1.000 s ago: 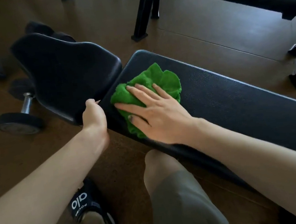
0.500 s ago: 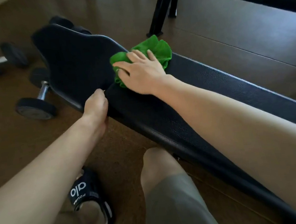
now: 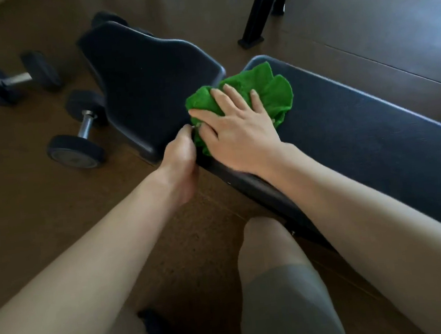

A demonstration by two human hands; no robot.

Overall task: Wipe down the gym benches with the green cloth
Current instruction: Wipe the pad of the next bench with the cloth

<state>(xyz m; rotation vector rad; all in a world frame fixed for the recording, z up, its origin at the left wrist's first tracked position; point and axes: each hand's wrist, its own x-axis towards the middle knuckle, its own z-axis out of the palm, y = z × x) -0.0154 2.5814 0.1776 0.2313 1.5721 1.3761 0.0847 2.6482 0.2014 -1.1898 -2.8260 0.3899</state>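
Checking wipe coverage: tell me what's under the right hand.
The right hand lies flat on the bunched green cloth, which rests on the black bench pad. The pad surface beneath the cloth is hidden.

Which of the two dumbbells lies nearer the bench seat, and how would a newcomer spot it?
Start at the bench seat; two dumbbells lie left of it. The nearer dumbbell almost touches the seat, pointing toward the camera, while the other dumbbell lies crosswise, farther left.

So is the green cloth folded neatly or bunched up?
Bunched up. The green cloth shows crumpled, ruffled edges around the right hand pressing it onto the bench pad.
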